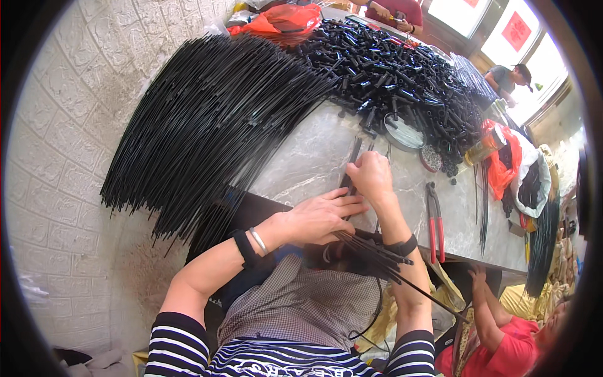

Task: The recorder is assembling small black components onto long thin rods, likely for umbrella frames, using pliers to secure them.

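Close to the table's front edge, my right hand [372, 177] is closed, its curled fingers gripping the upper part of some thin black cables. Just below and to the left, my left hand [321, 217] lies across the same bundle, fingers pointing right and thumb side low. From under it the black cables [383, 256] run down to the right, past my right forearm. Dark ends [357, 148] stick out beyond my right hand. My palms hide the middle of the bundle.
A thick stack of black cables [213, 119] fills the left. Small black tubes [383, 69] are heaped at the back, near a round dish [404, 133] and a tub of small parts [431, 158]. Red-handled pliers [435, 226] lie right. A person in red [502, 339] sits lower right.
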The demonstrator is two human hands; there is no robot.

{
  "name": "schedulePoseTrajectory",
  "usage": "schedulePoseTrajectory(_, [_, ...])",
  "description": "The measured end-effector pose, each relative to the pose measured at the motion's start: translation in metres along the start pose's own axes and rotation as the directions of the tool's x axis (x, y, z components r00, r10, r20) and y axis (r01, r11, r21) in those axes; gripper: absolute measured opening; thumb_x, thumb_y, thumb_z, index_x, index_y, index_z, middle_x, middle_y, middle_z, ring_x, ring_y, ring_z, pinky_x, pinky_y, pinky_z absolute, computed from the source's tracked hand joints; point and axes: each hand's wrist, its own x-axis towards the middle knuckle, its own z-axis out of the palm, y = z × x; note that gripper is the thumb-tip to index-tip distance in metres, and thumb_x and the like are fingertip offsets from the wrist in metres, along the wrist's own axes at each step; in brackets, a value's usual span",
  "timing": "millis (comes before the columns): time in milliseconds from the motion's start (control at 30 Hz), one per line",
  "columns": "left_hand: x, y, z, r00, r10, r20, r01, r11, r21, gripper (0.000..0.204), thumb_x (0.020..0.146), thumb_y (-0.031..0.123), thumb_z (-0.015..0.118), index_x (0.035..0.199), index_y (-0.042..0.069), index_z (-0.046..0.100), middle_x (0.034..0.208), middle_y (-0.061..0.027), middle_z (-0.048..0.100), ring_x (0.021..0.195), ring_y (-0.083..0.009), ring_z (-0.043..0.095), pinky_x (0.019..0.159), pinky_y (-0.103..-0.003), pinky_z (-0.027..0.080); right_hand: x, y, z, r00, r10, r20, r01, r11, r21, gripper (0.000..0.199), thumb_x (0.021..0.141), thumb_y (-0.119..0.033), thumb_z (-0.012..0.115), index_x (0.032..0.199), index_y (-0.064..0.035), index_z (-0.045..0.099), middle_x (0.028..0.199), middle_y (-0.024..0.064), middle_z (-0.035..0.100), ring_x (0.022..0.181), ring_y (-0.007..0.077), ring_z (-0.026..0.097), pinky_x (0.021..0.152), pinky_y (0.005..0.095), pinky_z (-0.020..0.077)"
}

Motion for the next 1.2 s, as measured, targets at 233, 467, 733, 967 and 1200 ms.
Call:
schedulePoseTrajectory(233, [-0.001, -0.001, 0.0, 1.0, 0.014, 0.006, -0.014, 1.0, 0.014, 0.032, 0.065, 0.014, 0.073, 0.096, 0.017, 0.071, 0.148, -0.0074, 0.041, 0.139, -0.0223, 0.034, 0.117, -0.048, 0.025, -0.001, 0.012, 0.004, 0.995, 0.024, -0.101, -0.002, 0.978, 0.209, 0.041, 0.069, -0.02, 0.066, 0.096, 0.0099, 0.065, 0.083, 0.0251, 0.068, 0.079, 0.0351, 0.068, 0.073, 0.0394, 0.0538])
schedulePoseTrajectory(467, [0.001, 0.002, -0.003, 1.0, 0.004, 0.023, -0.005, 1.0, 0.018, 0.026, 0.067, 0.014, 0.073, 0.092, 0.018, 0.07, 0.146, -0.0062, 0.042, 0.139, -0.0228, 0.034, 0.116, -0.052, 0.025, 0.0, 0.02, -0.013, 0.957, 0.116, 0.265, -0.276, 0.637, 0.72, 0.04, 0.076, -0.016, 0.071, 0.107, 0.0085, 0.062, 0.07, -0.0001, 0.057, 0.059, 0.0073, 0.052, 0.046, 0.022, 0.0365])
schedulePoseTrajectory(733, [0.003, 0.0, -0.001, 1.0, 0.008, 0.006, -0.008, 1.0, 0.001, 0.018, 0.075, 0.022, 0.072, 0.092, 0.016, 0.07, 0.145, -0.0066, 0.044, 0.137, -0.026, 0.037, 0.114, -0.05, 0.028, 0.002, 0.029, 0.002, 0.946, -0.198, -0.257, 0.222, 0.972, 0.07, 0.044, 0.074, -0.014, 0.073, 0.113, 0.0023, 0.059, 0.084, 0.016, 0.069, 0.079, 0.034, 0.066, 0.075, 0.0394, 0.0512])
schedulePoseTrajectory(967, [0.003, 0.0, -0.002, 1.0, 0.028, -0.001, -0.028, 0.999, 0.033, 0.017, 0.08, 0.026, 0.069, 0.093, 0.015, 0.07, 0.143, -0.0077, 0.046, 0.134, -0.0279, 0.041, 0.111, -0.048, 0.032, 0.0, 0.023, -0.007, 0.995, -0.046, -0.091, 0.064, 0.976, 0.207, 0.043, 0.076, -0.023, 0.074, 0.109, 0.0006, 0.059, 0.078, 0.0148, 0.068, 0.079, 0.0333, 0.067, 0.072, 0.0417, 0.0521])
schedulePoseTrajectory(1200, [0.004, 0.001, -0.002, 0.999, 0.034, -0.016, -0.033, 0.999, 0.028, 0.018, 0.081, 0.028, 0.069, 0.093, 0.014, 0.07, 0.143, -0.0073, 0.046, 0.135, -0.0278, 0.04, 0.112, -0.048, 0.032, 0.015, 0.027, 0.012, 0.97, -0.152, -0.188, 0.149, 0.988, -0.031, 0.053, 0.073, -0.02, 0.071, 0.116, 0.0063, 0.057, 0.079, 0.0186, 0.069, 0.075, 0.0307, 0.069, 0.071, 0.0395, 0.0533])
